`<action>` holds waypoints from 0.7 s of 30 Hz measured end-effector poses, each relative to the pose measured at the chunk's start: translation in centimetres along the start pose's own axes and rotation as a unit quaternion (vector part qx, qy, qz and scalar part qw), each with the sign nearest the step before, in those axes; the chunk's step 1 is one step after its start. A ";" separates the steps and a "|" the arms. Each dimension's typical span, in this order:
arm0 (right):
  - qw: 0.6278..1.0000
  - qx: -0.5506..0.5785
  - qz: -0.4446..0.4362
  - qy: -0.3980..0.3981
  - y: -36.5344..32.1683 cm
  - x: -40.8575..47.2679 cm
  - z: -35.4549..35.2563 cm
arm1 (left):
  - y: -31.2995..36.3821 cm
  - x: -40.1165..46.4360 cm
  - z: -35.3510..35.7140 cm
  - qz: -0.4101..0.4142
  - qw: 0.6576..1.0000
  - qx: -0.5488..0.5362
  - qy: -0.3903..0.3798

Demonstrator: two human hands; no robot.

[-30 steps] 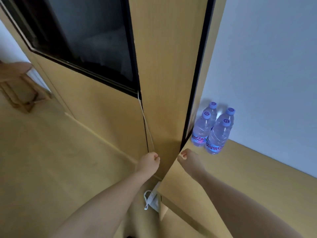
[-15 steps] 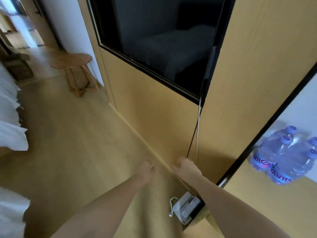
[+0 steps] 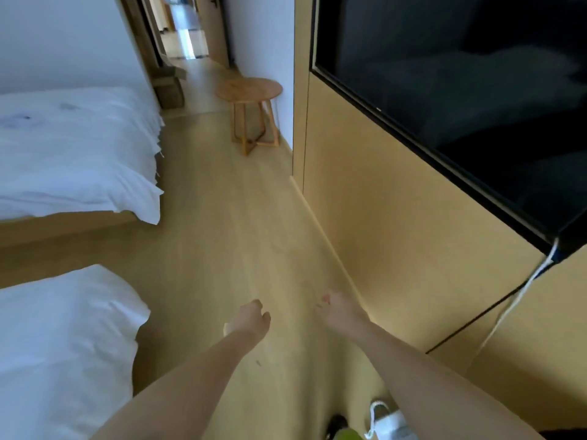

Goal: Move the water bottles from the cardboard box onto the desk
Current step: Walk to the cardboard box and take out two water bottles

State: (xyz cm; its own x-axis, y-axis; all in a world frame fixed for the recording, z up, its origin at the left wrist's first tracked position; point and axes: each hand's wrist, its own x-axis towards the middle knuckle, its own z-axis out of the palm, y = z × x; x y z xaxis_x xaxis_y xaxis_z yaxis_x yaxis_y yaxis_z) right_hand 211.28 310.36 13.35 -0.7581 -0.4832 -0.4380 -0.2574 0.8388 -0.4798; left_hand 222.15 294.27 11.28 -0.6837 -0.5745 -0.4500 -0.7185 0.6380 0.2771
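Both hands reach forward over the floor (image 3: 241, 236), holding nothing. Left hand (image 3: 251, 319) fingers curl loosely; right hand (image 3: 336, 309) fingers hang relaxed, blurred.

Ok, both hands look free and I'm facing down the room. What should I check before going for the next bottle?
1. Left hand holds nothing: ok.
2. Right hand holds nothing: ok.
3. Floor between the bed and the wall panel free to walk: ok.
4. Cardboard box located, at the far end beside the round stool: ok.
5. Bottles left in the box: cannot tell.
6. Desk in view: not ok.
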 end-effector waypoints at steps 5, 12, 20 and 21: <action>0.999 -0.016 -0.005 -0.027 -2.4 7.5 -0.5 | -0.4 5.7 -2.7 -0.033 0.999 -0.021 0.009; 0.998 -0.052 -0.027 -0.036 -5.6 21.2 -5.4 | 2.9 17.4 -8.2 -0.070 0.996 -0.046 0.028; 0.987 -0.116 -0.088 -0.064 -11.1 34.1 -11.3 | 6.1 28.2 -14.9 -0.094 0.994 -0.034 0.044; 0.985 -0.125 -0.094 -0.070 -11.7 35.2 -11.4 | 6.0 29.2 -15.3 -0.100 0.994 -0.034 0.040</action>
State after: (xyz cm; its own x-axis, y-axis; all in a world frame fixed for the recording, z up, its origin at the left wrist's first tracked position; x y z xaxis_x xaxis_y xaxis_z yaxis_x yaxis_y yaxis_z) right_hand 180.80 286.43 12.24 -0.5969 -0.6514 -0.4685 -0.5380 0.7581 -0.3685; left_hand 195.97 273.50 12.77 -0.5331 -0.7269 -0.4329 -0.8457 0.4731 0.2469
